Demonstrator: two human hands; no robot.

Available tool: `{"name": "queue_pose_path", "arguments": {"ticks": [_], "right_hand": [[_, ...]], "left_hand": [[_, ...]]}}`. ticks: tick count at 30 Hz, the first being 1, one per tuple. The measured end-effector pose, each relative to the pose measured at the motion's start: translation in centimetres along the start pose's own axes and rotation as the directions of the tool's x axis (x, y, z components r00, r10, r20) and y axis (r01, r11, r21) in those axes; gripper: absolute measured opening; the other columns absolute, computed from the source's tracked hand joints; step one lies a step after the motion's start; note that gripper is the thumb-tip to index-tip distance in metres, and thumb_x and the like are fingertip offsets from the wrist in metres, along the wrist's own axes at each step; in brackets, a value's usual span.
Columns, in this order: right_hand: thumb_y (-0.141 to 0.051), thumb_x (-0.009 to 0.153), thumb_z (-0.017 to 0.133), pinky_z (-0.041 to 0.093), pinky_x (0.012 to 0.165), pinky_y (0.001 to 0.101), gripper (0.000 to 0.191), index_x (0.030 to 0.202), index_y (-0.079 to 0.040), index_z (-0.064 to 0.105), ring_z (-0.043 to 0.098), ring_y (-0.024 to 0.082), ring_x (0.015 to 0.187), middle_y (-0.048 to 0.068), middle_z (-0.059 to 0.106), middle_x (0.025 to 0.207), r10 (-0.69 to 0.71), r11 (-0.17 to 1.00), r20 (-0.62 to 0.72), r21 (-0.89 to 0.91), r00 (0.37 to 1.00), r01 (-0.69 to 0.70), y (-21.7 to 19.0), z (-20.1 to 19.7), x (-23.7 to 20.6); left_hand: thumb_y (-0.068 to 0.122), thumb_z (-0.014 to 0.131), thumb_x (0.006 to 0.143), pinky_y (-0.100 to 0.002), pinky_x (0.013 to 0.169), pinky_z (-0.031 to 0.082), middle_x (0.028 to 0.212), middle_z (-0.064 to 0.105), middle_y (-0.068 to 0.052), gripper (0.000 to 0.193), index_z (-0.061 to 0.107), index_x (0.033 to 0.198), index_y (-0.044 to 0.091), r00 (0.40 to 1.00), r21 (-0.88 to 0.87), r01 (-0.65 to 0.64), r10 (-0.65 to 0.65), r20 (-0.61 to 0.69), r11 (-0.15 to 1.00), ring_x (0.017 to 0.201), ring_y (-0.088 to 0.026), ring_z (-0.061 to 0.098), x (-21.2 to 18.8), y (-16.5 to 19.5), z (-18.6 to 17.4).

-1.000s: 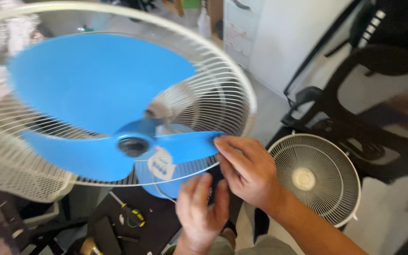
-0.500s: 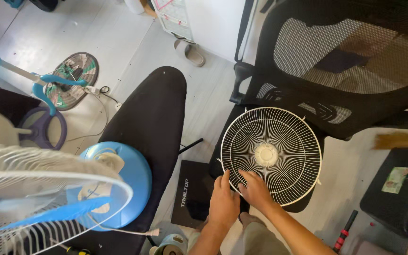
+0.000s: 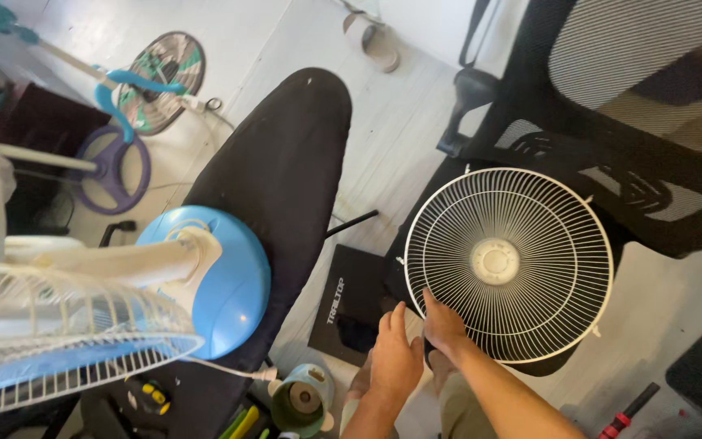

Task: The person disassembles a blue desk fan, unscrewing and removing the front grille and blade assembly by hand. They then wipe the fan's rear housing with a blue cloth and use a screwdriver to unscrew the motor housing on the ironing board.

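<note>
Head view: a long black padded board (image 3: 286, 179) runs up the middle of the floor, and on its near end sits the round blue base (image 3: 229, 284) of a standing fan, whose white pole and wire cage with a blue blade (image 3: 58, 341) fill the lower left corner. Further left stand another fan with a purple base (image 3: 111, 167) and a small fan head (image 3: 160, 81) lying on the pale floor. A black mesh chair (image 3: 611, 106) crowds the upper right (its seat lies right behind the grille). A flat black box (image 3: 351, 301) lies on the floor just left of the hands, a green-and-white motor part (image 3: 302, 398) near the bottom edge, a red-handled tool (image 3: 623, 415) at the lower right.

The white fan grille (image 3: 509, 264) is a round wire guard with fine radial spokes and a plain hub in its centre, resting face-up against the chair seat. The right hand (image 3: 446, 329) grips its lower-left rim, fingers curled over the wire. The left hand (image 3: 396, 358) hovers just beside it, fingers extended and loosely open, holding nothing.
</note>
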State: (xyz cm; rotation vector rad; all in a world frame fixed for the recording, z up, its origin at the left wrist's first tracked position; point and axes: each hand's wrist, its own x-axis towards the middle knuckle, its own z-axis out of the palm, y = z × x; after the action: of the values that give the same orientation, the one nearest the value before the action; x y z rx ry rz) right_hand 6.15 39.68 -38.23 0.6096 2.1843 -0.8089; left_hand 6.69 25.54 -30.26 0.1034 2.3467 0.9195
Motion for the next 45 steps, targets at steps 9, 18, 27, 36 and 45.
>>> {"name": "queue_pose_path", "arguments": {"ticks": [9,18,27,36,45], "right_hand": [[-0.033,0.082,0.076,0.058,0.096,0.0512,0.06,0.134,-0.01,0.059,0.069,0.039,0.117,0.015,0.069,0.126,-0.167,0.965,-0.13,-0.225,0.977,0.136,2.2,1.3,-4.1],[-0.015,0.106,0.051,0.061,0.094,0.0482,0.021,0.115,-0.014,0.07,0.077,0.031,0.111,0.009,0.077,0.113,-0.139,0.915,-0.113,-0.394,0.984,0.084,4.6,2.3,-6.7],[-0.012,0.095,0.066,0.054,0.078,0.0494,0.023,0.115,-0.013,0.077,0.069,0.031,0.087,0.008,0.071,0.085,-0.383,0.923,-0.703,-0.318,0.6,0.217,5.1,0.2,-14.8],[-0.013,0.097,0.073,0.051,0.083,0.0464,0.013,0.108,-0.008,0.077,0.065,0.03,0.085,0.008,0.068,0.083,-0.432,0.863,-0.854,-0.296,0.292,0.41,0.3,-5.8,-29.8],[-0.022,0.093,0.077,0.056,0.09,0.0386,0.033,0.121,-0.008,0.08,0.073,0.032,0.102,0.012,0.08,0.11,-0.541,0.708,-0.803,-0.274,0.251,0.651,-7.2,-10.1,-40.7]], "left_hand": [[0.007,0.074,0.09,-0.051,0.106,0.052,0.15,0.052,-0.027,0.073,0.043,0.157,0.003,0.984,-0.044,-0.09,0.082,-0.157,0.995,0.129,-0.049,0.059,-2.3,0.6,0.3],[0.008,0.075,0.09,-0.052,0.105,0.051,0.145,0.054,-0.025,0.07,0.047,0.154,0.004,0.996,-0.041,-0.08,0.078,-0.053,0.996,0.128,-0.048,0.059,-5.8,-0.2,0.7],[0.006,0.073,0.091,-0.052,0.113,0.046,0.147,0.058,-0.026,0.059,0.056,0.148,0.001,0.874,0.075,-0.423,0.429,-0.227,0.903,0.133,-0.047,0.055,-8.3,-0.5,-2.0],[0.02,0.075,0.099,-0.057,0.123,0.036,0.152,0.057,-0.029,0.052,0.062,0.143,-0.003,0.428,0.241,-0.821,0.837,-0.342,0.518,0.146,-0.05,0.048,-14.1,6.6,-11.9],[0.037,0.078,0.098,-0.044,0.057,0.049,0.064,0.067,-0.01,0.034,0.077,0.082,0.007,0.793,-0.059,-0.568,0.526,-0.308,0.821,0.059,-0.025,0.061,-22.7,7.6,-24.2]]}}
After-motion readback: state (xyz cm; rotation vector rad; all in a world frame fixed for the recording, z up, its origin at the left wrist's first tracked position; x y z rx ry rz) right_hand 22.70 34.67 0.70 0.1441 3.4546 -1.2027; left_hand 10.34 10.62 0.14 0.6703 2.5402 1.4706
